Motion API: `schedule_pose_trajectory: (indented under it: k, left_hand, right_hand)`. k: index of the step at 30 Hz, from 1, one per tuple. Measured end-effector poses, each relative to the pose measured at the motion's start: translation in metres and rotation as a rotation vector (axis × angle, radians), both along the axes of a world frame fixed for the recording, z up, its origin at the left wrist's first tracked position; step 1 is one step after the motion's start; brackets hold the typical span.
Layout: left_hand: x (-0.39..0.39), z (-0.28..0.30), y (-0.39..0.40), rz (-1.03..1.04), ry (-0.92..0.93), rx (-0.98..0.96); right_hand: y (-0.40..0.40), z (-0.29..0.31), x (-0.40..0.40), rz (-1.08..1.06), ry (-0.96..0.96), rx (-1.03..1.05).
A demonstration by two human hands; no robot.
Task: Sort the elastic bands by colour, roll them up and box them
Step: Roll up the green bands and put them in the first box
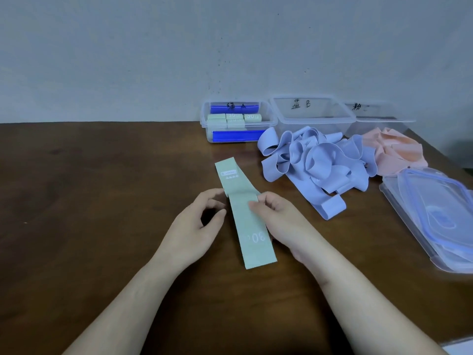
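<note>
A flat green elastic band lies on the brown table, marked "30", with its far part folded at a crease. My left hand pinches the crease's left edge. My right hand pinches its right edge, thumb on the band. A pile of loose blue bands lies to the right, and a heap of pink bands beyond it. Several rolled green bands sit in the left clear box by the wall.
Two more clear boxes stand by the wall: a middle one with nothing in it and a right one behind the pink heap. Stacked clear lids with blue seals lie at the table's right edge.
</note>
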State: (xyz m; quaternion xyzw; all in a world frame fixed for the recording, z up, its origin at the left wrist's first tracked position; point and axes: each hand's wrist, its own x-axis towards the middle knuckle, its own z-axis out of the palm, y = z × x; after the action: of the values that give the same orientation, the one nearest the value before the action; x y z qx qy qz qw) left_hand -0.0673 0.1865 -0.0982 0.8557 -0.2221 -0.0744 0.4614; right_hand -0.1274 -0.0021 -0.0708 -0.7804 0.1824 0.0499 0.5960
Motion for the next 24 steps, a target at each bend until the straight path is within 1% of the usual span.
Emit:
schedule_pose_trajectory:
  k: [2,3,8,10,12,14,17,19,21,24]
  left_hand:
    - [0.000,0.000,0.001,-0.021,0.006,0.035]
    - [0.000,0.000,0.002,-0.045,-0.015,0.072]
    - [-0.002,-0.003,-0.001,-0.191,-0.186,0.264]
    - [-0.002,-0.005,-0.002,-0.217,-0.209,0.330]
    - [-0.003,-0.007,-0.002,-0.235,-0.223,0.350]
    - [-0.005,-0.006,-0.003,-0.248,-0.248,0.361]
    - [-0.009,-0.006,-0.004,-0.296,-0.285,0.437]
    - [-0.010,-0.006,-0.007,-0.325,-0.309,0.481]
    - [-0.010,-0.008,-0.013,-0.335,-0.333,0.490]
    - [-0.009,-0.009,-0.023,-0.342,-0.349,0.475]
  right_hand:
    - [-0.004,-0.006,-0.003,-0.004,0.014,-0.171]
    - [-0.006,-0.009,-0.006,-0.003,0.012,-0.219]
    - [-0.012,-0.013,-0.018,0.045,-0.036,-0.331]
    - [-0.014,-0.016,-0.026,0.035,-0.108,-0.418]
    - [-0.017,-0.020,-0.037,0.028,-0.237,-0.540]
    - [-0.025,-0.024,-0.050,0.095,-0.315,-0.655]
    - [-0.040,-0.031,-0.069,0.294,-0.312,-0.763]
    - [-0.049,-0.034,-0.081,0.387,-0.322,-0.789]
    - [-0.053,-0.035,-0.089,0.429,-0.336,-0.792]
    - [-0.051,-0.036,-0.092,0.431,-0.380,-0.828]
